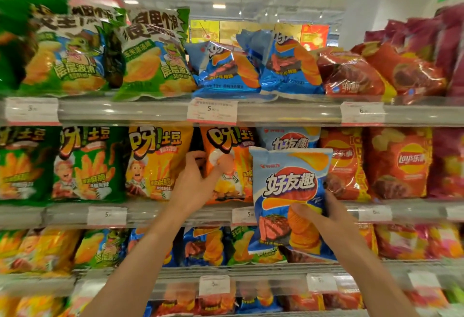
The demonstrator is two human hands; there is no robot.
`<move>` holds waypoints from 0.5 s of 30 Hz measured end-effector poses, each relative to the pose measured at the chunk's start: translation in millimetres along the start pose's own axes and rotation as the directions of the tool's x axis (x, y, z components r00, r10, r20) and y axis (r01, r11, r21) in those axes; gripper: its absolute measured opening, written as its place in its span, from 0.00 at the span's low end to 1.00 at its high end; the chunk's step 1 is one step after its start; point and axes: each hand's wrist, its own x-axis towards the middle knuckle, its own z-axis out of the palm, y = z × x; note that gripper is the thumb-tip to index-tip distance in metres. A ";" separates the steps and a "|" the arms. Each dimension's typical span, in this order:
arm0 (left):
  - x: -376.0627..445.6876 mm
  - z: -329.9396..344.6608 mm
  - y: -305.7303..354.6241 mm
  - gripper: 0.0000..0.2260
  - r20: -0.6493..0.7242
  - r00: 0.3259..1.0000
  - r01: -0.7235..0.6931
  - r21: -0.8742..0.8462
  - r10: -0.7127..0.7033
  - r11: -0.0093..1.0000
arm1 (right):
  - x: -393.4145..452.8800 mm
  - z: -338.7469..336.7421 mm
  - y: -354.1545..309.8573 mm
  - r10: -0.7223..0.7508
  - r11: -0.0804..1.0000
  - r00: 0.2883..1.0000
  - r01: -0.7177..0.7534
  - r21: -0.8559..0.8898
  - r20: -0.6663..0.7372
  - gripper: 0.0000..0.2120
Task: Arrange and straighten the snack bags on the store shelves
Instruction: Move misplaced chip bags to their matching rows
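Landmark: the middle shelf rail (155, 212), the one with the hands in front of it.
Left hand (198, 178): raised just above the rail, fingers curled round the left edge of an orange bag (231, 166), thumb pressed on its front.
Orange bag: stands upright on the rail, in the row's fourth place from the left, touching a yellow bag (155, 161) on its left side.
Right hand (324, 219): level with the rail, to the right of the left hand, holding a blue bag (288, 191); thumb lies across the bag's front, fingers wrap behind its right edge.
Blue bag: held upright in front of the rail and off the shelf, its top overlapping a second blue bag (288, 138) that stands behind it on the rail, its bottom hanging over the shelf below.
Right of the blue bag: red bags (399, 163) stand on the rail, then purple ones at the frame edge.
Left of the yellow bag: green bags (88, 166) stand upright on the rail.
Shelf above the rail: green-and-white bags (155, 53) upright at left; small blue bags (226, 68) leaning back in the middle; dark red bags (351, 73) lying tilted at right.
Shelf below the rail: mixed yellow, green, blue and red bags, blurred.
Price tags (212, 111): clipped along each rail front.
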 end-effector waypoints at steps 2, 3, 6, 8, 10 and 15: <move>3.2 2.1 5.2 0.35 0.006 1.000 -0.008 -0.027 0.008 1.000 | 0.1 1.2 0.4 0.000 1.000 1.000 0.000 -0.010 -0.009 0.36; 3.8 2.0 7.1 0.37 0.009 1.000 -0.018 -0.026 0.019 0.999 | 0.1 1.4 0.0 -0.001 1.000 1.000 0.001 -0.014 -0.011 0.36; 2.1 -4.8 9.3 0.39 -0.006 0.999 -0.053 -0.061 0.053 0.997 | 0.0 1.0 -0.2 -0.004 1.000 1.000 0.003 -0.025 -0.015 0.32; 0.6 -12.7 5.9 0.34 -0.017 0.998 -0.069 -0.086 0.068 0.994 | 0.6 0.5 -0.5 -0.001 1.000 1.000 0.000 -0.029 -0.022 0.27; -2.8 -21.7 1.1 0.31 -0.014 0.997 -0.076 -0.111 0.075 0.991 | 1.2 0.0 -0.4 0.002 0.999 1.000 -0.003 -0.032 -0.029 0.25; -25.2 -42.5 -4.5 0.28 0.022 0.993 -0.106 -0.186 0.112 0.977 | -0.6 1.4 -0.5 -0.017 0.999 0.998 0.015 -0.040 -0.057 0.23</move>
